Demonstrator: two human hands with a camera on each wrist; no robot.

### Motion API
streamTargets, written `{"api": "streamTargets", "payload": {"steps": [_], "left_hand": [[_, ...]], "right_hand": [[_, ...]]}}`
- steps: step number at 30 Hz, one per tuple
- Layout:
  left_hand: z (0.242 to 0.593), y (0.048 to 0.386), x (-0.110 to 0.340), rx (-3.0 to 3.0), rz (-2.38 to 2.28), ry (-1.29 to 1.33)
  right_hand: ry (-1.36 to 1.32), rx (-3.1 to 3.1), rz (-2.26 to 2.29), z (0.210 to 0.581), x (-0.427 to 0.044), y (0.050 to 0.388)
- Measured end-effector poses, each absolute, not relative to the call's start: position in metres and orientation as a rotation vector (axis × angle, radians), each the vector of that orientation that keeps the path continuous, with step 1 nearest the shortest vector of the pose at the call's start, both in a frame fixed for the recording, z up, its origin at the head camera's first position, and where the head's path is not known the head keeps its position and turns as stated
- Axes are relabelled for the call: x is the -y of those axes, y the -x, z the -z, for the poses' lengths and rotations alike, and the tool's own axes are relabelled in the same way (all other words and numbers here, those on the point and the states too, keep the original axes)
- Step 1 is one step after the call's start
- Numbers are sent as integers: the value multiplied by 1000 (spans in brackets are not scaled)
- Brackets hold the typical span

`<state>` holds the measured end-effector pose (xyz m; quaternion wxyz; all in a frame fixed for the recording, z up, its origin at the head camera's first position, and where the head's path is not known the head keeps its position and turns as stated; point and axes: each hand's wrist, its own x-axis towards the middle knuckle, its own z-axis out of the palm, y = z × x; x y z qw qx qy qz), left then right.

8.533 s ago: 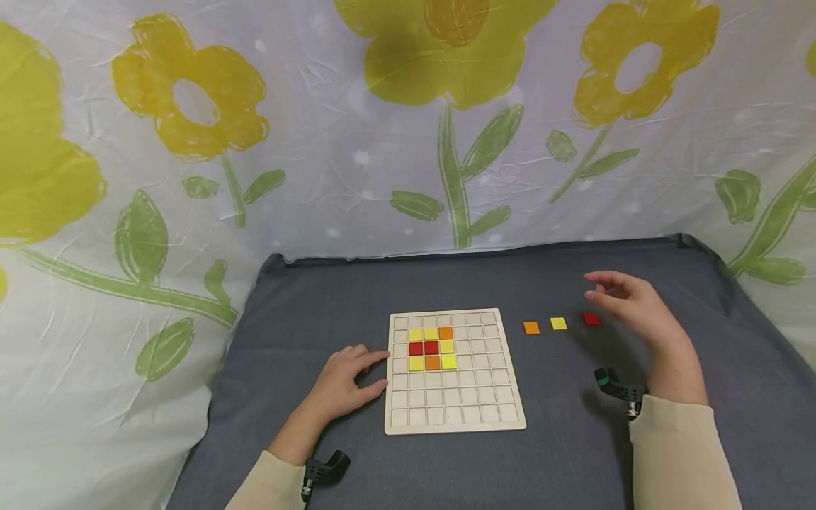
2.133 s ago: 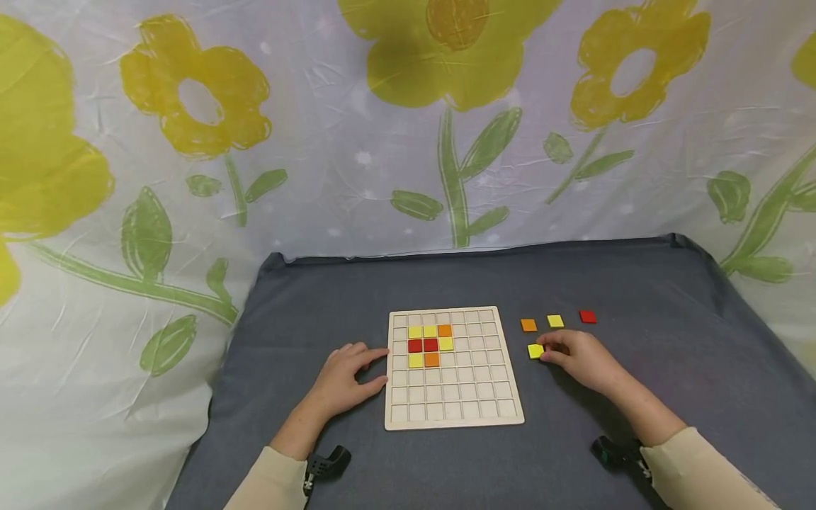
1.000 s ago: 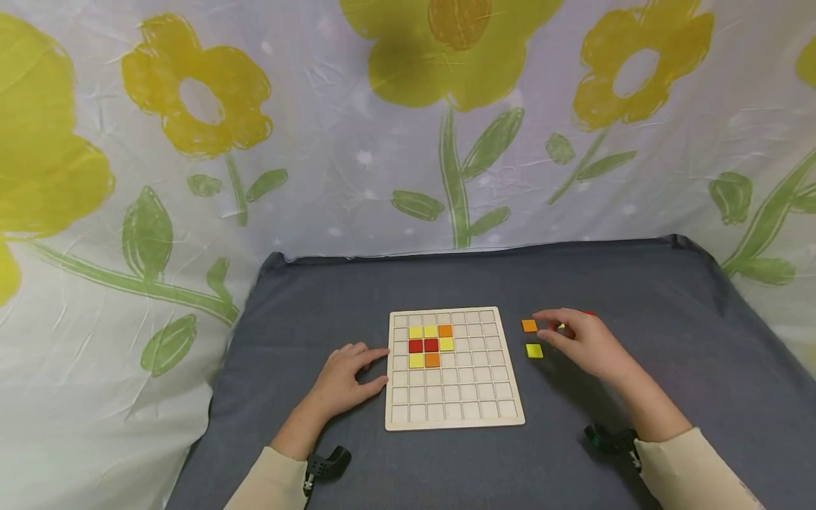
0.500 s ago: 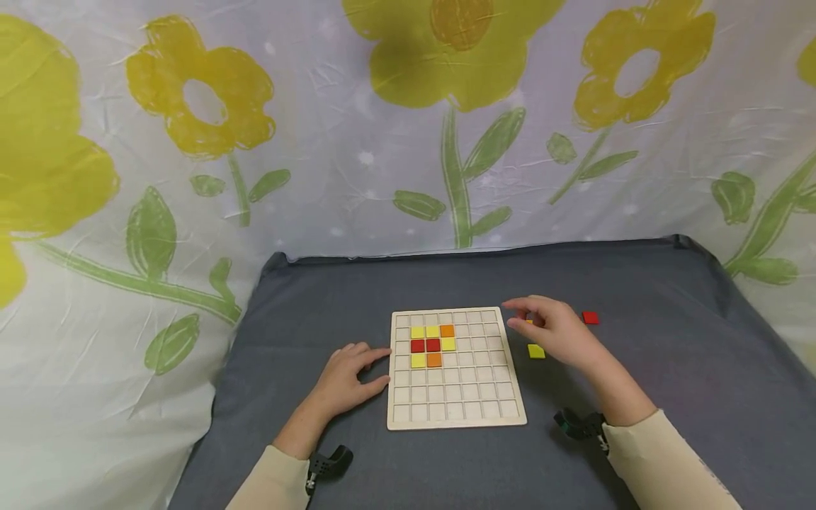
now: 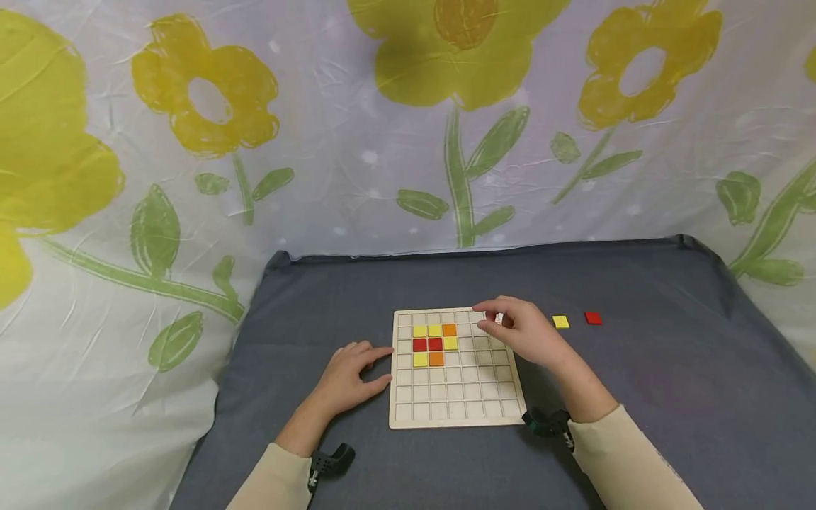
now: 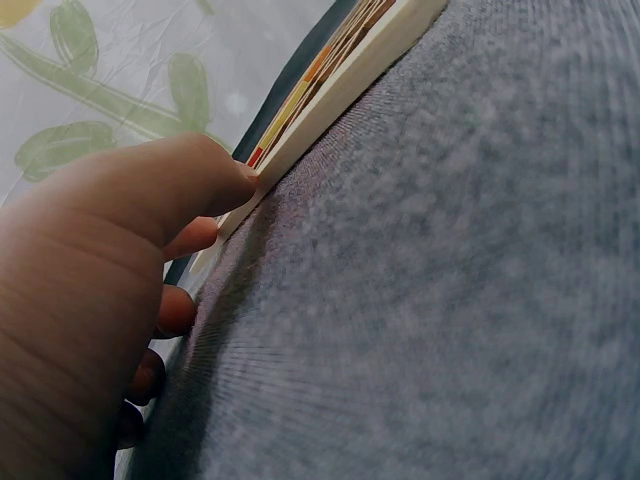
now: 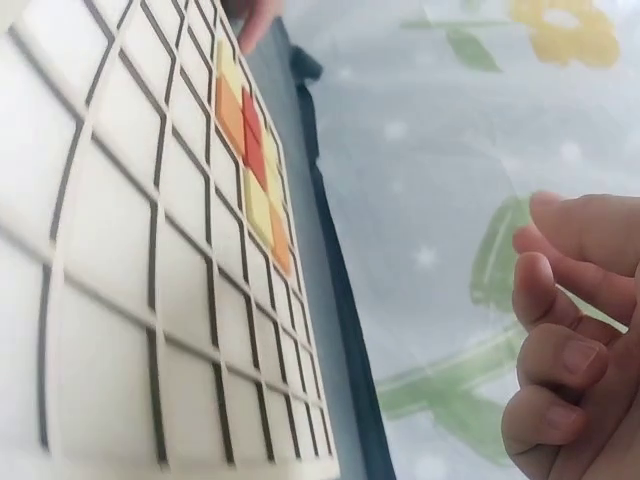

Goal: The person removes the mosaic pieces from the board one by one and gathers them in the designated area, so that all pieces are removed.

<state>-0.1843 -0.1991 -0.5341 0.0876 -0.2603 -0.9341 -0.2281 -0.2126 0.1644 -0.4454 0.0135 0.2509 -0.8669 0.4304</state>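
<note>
A pale wooden grid board (image 5: 455, 411) lies on the dark cloth. Yellow tiles (image 5: 419, 331), red tiles (image 5: 435, 344) and orange tiles (image 5: 436, 359) fill cells in its upper left part. My left hand (image 5: 347, 379) rests at the board's left edge, index finger and thumb touching it; the left wrist view shows the thumb against the rim (image 6: 300, 130). Over the board's upper right part hovers my right hand (image 5: 519, 329), fingers loosely bent. In the right wrist view nothing shows between the fingers of that hand (image 7: 575, 350).
Right of the board, a loose yellow tile (image 5: 560, 321) and a loose red tile (image 5: 593, 318) lie on the grey cloth (image 5: 669, 368). My right hand and forearm hide the spot where two other tiles lay. A flowered curtain (image 5: 357, 142) hangs behind.
A yellow tile left the board's third filled row; my right hand set it on the cloth and let go. Since then the hand has moved left, over the board. The left hand stays.
</note>
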Motion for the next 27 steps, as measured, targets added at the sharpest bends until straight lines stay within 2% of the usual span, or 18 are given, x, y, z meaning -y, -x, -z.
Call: {"api": "streamTargets", "payload": {"steps": [8, 16, 27], "left_hand": [[533, 186, 199, 2785, 679, 777], [536, 186, 198, 2790, 677, 776], [533, 184, 199, 2808, 681, 762]], "right_hand": [[-765, 2756, -1366, 457, -142, 213], [-802, 2964, -1097, 483, -125, 217], [-785, 2961, -978, 497, -119, 221]]}}
